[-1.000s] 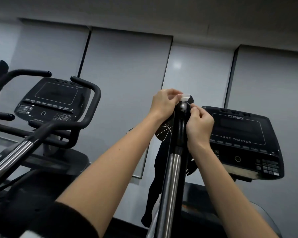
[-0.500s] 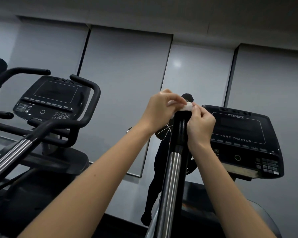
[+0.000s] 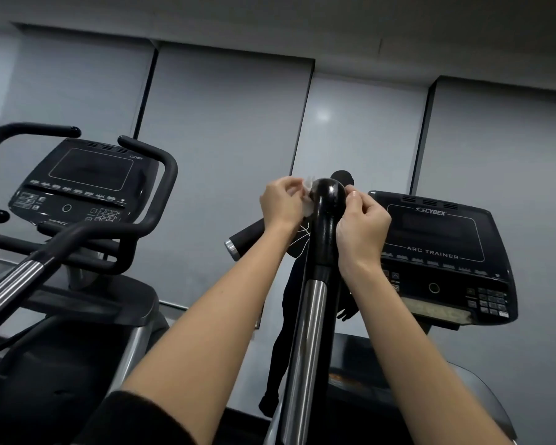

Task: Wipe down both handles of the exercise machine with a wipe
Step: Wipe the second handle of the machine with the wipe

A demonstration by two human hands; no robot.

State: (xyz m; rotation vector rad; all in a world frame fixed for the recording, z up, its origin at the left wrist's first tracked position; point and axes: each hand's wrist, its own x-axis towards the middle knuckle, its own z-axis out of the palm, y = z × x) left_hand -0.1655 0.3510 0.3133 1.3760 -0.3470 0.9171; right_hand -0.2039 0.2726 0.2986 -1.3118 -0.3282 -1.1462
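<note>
The exercise machine's handle [image 3: 326,220] rises in the middle: a chrome pole with a black grip and a rounded top. A small white wipe [image 3: 307,202] lies against the left side of that top and seems to pass behind it. My left hand [image 3: 281,203] pinches the wipe just left of the grip. Touching the grip's right side, my right hand [image 3: 363,231] has thumb and fingers pinched together at the top, where only a sliver of the wipe shows. A short black handle [image 3: 247,236] sticks out behind my left forearm.
The machine's console [image 3: 443,252], marked ARC TRAINER, stands close on the right. A second machine with a console [image 3: 84,184], curved black bars [image 3: 161,200] and a chrome-and-black pole [image 3: 16,281] fills the left. Grey wall panels lie behind, with a dark reflected figure [image 3: 289,316].
The wipe has come off the top of the grip and sits at its left side. My left hand has moved left and my right hand slightly down; the rounded top is now bare.
</note>
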